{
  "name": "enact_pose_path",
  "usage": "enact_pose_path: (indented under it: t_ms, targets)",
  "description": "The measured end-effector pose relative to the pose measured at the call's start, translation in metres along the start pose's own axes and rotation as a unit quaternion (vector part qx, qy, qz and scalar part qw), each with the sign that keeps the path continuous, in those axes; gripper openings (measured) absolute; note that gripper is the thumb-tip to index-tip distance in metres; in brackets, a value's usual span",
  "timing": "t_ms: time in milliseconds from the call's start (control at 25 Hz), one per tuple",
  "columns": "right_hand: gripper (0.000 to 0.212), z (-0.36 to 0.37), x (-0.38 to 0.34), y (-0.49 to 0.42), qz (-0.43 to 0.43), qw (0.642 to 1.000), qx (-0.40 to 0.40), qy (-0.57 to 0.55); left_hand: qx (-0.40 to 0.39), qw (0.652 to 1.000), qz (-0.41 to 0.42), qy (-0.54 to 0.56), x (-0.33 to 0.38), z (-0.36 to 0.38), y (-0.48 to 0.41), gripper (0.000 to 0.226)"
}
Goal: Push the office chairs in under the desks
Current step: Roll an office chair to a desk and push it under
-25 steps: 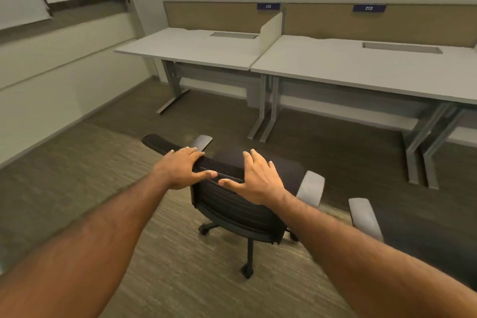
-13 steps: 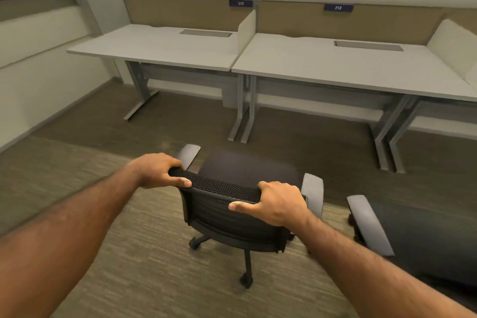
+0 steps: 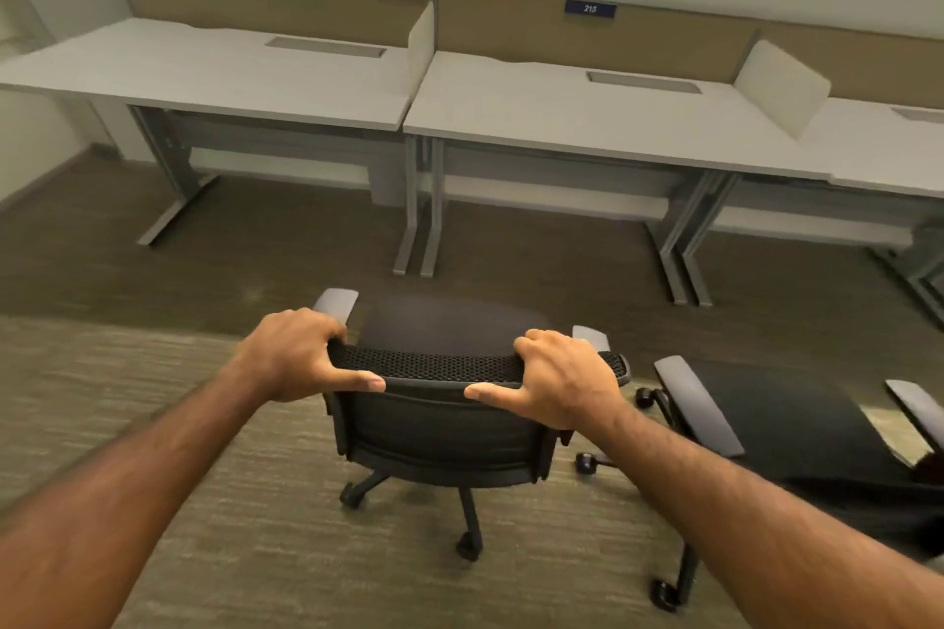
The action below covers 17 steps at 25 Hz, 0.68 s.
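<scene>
Atop the chair rim (image 3: 429, 365) (black perforated mesh), left hand (image 3: 293, 355) and right hand (image 3: 562, 378) clamp tight.

Left hand (image 3: 291, 358), right hand (image 3: 562, 381): fingers (image 3: 319, 324) curled

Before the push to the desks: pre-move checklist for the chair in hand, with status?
1. Left hand grips the backrest top: ok.
2. Right hand grips it too: ok.
3. Floor ahead of the held chair free of obstacles: ok.
4. Lined up with a desk opening: not ok; it faces the paired legs between desk 212 and desk 213.
5. Clear of the second chair on the right: cannot tell; they sit very close.
6. Armrests pass under the desktop: cannot tell.
</scene>
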State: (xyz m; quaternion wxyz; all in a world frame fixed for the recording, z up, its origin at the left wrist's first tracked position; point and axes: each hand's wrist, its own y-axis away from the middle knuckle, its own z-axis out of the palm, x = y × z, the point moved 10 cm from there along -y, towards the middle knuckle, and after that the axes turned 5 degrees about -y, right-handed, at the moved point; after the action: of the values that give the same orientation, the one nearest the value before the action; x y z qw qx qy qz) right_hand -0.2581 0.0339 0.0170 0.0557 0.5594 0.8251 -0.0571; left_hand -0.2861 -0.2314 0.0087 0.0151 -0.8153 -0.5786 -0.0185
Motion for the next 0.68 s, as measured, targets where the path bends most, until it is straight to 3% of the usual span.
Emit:
enact_pose_path:
  t_ms: [360,680]
  targets:
    - [0.099,0.003,-0.020,-0.086,-0.053,0.999,-0.008,-0.007,0.040,0.996,-0.084,0.011,-0.066,-0.009,-0.018,0.090]
    - [0.091,0.009,0.013,-0.201,-0.162,0.987,0.012,0.008,0.029,0.984,-0.176,-0.010,-0.090,0.002,-0.075,0.094]
